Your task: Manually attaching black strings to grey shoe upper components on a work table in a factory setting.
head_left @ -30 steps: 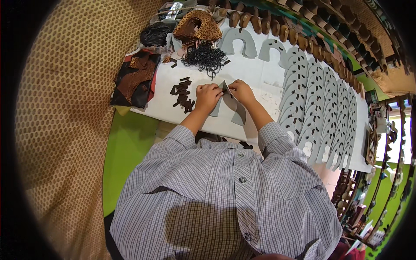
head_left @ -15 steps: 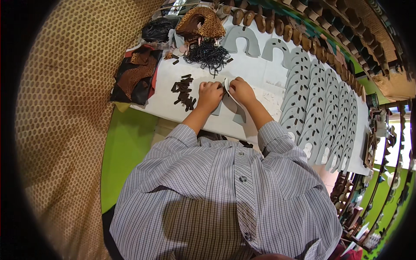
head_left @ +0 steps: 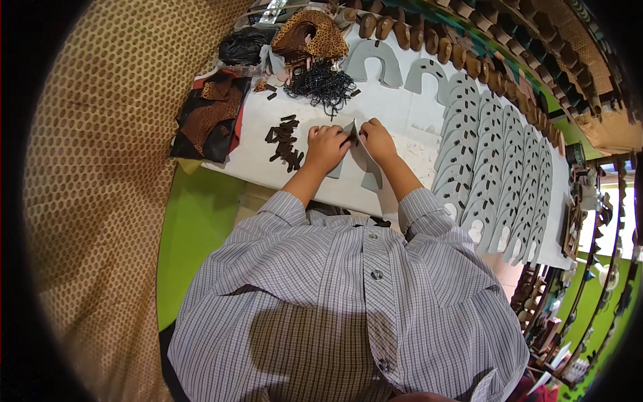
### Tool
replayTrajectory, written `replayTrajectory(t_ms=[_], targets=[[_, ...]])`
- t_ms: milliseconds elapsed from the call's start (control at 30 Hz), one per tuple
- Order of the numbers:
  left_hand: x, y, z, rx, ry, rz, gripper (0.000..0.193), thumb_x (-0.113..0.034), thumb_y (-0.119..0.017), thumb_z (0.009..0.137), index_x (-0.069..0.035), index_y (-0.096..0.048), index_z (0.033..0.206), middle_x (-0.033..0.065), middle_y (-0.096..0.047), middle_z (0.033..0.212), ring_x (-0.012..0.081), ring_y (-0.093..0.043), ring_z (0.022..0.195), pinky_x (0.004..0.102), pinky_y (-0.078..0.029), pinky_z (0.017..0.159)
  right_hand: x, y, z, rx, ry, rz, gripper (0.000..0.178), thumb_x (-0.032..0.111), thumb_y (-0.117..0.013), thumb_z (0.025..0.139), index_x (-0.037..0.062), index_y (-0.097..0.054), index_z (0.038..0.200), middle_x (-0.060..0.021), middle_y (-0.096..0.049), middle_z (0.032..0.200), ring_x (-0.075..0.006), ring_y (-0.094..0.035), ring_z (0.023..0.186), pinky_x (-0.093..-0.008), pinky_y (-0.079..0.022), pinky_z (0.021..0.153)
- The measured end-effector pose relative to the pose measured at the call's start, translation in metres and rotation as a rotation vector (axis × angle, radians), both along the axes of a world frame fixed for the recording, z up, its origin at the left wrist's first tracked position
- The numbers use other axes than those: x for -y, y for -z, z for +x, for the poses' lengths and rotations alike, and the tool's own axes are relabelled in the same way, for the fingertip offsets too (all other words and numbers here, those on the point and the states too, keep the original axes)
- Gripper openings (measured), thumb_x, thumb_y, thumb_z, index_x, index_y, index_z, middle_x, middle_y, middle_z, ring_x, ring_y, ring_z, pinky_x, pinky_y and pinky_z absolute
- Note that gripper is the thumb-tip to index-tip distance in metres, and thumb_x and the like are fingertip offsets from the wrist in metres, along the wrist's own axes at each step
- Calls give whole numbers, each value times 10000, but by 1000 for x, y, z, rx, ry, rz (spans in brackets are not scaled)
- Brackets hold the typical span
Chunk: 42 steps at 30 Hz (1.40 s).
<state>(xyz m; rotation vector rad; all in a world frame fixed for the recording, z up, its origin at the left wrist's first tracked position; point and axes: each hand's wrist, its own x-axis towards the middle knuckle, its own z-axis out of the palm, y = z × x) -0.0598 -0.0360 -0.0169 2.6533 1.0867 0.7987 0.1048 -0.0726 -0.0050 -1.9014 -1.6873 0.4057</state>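
Pinching the grey slotted horseshoe-shaped cut-out (head_left: 365, 164) between left hand (head_left: 326, 146) and right hand (head_left: 377, 139), we should keep it flat near the white desk's (head_left: 395, 107) front edge.

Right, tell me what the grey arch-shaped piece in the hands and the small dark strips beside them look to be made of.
Grey arch-shaped piece: seemingly thin matte board or stiff sheet; flat, clean cut edges. Small dark strips: possibly leather, dark brown and dull, too small to be sure.
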Motion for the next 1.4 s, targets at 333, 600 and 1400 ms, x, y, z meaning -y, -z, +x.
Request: replayTrajectory(t_ms=[333,600,1400], targets=[[2,-6,0,15,35,-56,233,-269,-627,798,-185,-653,1014,11,-581,957,214,-523,949,426,-309,920,-4,19,29,-160,-20,-45,216,155,-590,778,11,-646,930,-154,-572,916,-295,-581,834,-342,-464,742],[1,-3,-4,8,61,-70,181,-251,-630,802,-199,-681,968,-11,-571,894,200,-527,904,419,-319,905,-17,-17,23,-611,216,-519,436,398,-678,775,-33,-669,837,-96,-646,851,-178,-579,779,-311,-459,688],[0,-1,-3,24,24,-118,218,-268,-638,783,-181,-680,978,-3,-585,914,202,-529,936,413,-308,909,11,-13,10,140,321,-99,419,238,-674,719,129,-597,1117,-139,-574,1110,-302,-550,1017,-408,-454,838]])
